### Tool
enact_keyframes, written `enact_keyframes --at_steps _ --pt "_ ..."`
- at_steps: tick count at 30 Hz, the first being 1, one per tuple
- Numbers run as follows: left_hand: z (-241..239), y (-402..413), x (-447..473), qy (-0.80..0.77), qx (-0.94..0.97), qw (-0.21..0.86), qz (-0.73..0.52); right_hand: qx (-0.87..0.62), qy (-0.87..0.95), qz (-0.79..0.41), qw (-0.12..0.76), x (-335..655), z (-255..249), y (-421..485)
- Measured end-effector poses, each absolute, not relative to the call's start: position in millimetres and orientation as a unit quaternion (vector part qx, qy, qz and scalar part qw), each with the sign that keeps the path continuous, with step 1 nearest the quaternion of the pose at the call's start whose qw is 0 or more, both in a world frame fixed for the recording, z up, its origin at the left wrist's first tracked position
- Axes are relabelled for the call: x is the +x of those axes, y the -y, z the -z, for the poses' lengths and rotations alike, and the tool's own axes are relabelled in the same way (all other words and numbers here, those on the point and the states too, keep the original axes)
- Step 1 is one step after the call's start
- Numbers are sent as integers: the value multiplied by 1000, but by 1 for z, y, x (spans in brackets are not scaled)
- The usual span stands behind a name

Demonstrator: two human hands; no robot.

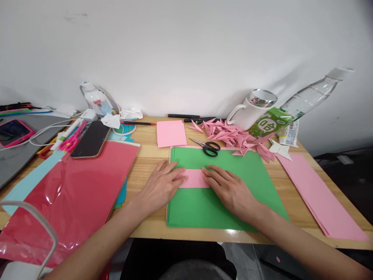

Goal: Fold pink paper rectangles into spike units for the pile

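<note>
A folded strip of pink paper [193, 179] lies flat on a stack of green paper [204, 210] in front of me. My left hand [163, 184] has its fingers bent over the strip's left end, holding it against the green sheets. At the right end, my right hand [230, 188] grips the strip with curled fingers, its thumb partly hidden. Just beyond the strip, black-handled scissors [211, 148] rest on the upper edge of the green stack. Several square pink sheets [171, 133] sit behind, with a pile of folded pink paper points [230, 134] to their right.
Long pink sheets [323, 198] lie at the right edge. A white mug [253, 111], a green carton [269, 122] and a plastic bottle [314, 95] stand at the back right. On the left are a red plastic-covered pack [78, 198], a phone [91, 140] and pink scissors [72, 139].
</note>
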State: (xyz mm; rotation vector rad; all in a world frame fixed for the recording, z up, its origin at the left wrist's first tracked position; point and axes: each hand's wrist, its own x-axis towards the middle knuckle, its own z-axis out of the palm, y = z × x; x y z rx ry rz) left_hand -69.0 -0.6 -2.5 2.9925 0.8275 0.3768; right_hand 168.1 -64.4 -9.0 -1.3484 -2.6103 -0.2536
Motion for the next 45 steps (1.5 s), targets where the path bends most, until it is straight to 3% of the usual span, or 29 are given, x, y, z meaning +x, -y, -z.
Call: enact_keyframes --at_steps 23,34,37,43,45 --pt "1 10 -81 -324 927 -3 -188 -462 883 86 -11 169 -5 67" --pt "-23 -18 -20 -442 885 147 -24 -539 841 18 44 167 -5 40" --pt "-26 -21 -19 -452 874 177 -20 -615 780 33 113 174 -6 11" --pt "-35 -23 -38 -448 850 271 -57 -671 734 36 101 173 4 -23" --pt "-36 -28 -44 -462 812 332 -131 -666 738 35 103 170 5 -24"
